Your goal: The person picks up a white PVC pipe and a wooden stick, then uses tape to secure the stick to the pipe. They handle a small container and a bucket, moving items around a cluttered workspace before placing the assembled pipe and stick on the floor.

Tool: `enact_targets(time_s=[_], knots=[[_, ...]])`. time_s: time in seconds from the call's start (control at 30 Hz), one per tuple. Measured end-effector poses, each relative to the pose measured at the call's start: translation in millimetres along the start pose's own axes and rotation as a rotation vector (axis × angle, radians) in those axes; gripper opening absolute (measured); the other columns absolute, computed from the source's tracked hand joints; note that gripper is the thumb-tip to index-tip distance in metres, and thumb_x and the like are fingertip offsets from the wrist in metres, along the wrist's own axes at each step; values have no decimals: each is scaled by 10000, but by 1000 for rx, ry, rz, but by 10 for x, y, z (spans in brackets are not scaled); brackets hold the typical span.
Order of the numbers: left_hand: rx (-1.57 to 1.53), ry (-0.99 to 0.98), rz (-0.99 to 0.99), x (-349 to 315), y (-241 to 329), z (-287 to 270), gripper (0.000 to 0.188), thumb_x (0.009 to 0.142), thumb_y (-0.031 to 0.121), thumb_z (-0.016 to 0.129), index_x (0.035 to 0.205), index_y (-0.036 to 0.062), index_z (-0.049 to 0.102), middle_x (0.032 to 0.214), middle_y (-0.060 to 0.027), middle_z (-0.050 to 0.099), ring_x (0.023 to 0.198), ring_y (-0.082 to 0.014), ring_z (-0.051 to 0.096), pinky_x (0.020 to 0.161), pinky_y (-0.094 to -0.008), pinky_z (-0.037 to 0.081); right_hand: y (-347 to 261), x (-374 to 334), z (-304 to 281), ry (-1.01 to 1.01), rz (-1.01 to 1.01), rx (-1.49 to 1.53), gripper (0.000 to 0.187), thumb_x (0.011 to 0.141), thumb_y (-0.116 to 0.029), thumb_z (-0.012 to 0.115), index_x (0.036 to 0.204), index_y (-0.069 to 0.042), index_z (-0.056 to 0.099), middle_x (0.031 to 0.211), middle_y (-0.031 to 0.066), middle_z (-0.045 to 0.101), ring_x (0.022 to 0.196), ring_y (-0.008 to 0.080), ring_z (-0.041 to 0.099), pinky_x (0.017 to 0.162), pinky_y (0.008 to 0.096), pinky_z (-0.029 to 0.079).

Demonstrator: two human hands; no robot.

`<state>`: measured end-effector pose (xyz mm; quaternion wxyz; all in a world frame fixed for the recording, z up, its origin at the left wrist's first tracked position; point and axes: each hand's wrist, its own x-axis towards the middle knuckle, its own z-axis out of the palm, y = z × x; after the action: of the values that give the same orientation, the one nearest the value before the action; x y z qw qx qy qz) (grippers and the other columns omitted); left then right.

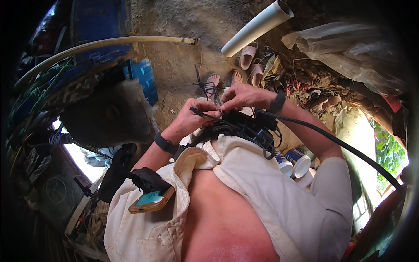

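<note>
- Dirt floor (174,94), pale pipe (257,28) beyond the feet (236,77).
- Left hand (196,117) and right hand (245,96) pinch black cord (216,97) between them.
- Its long axis runs outward, loose ends pointing away from the body.

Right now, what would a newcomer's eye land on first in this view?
Probably the long pale pipe slanting across the top, right of centre, with pink slippers beside its lower end. Next, the left hand and right hand, fingertips close together near the centre, next to tangled black cables.
</note>
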<state>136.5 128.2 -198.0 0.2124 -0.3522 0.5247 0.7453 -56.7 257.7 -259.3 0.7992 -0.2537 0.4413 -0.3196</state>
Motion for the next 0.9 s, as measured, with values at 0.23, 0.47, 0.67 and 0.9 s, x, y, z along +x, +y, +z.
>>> enact_targets(time_s=[0.23,0.47,0.67,0.9], knots=[[-138,-11,12,91,103,141,184,868,161,756,955,-1,748,698,-13,670,597,-73,616,537,-210,475,52,-215,-25,54,-31,179,202,839,-234,761,843,-43,697,694,-38,590,612,50,504,555,217,383],[-167,8,-168,202,156,208,170,843,134,755,911,-21,738,700,-35,666,586,-95,601,546,-224,469,195,-334,-84,67,-63,187,184,873,-194,735,929,-23,698,747,-3,616,679,71,553,627,224,440],[25,-116,-153,263,190,71,213,872,185,731,888,-27,735,734,-17,663,660,-84,603,596,-230,480,320,-472,-164,28,-29,-142,482,929,-303,682,1310,-21,594,1154,81,654,1043,137,591,947,289,481],[-222,-89,-226,227,103,-98,237,938,174,685,1094,-3,668,899,-24,681,771,-74,615,741,-219,524,456,-531,-228,30,128,-137,698,865,-565,677,1327,-50,588,1100,46,659,978,141,601,790,272,504]])
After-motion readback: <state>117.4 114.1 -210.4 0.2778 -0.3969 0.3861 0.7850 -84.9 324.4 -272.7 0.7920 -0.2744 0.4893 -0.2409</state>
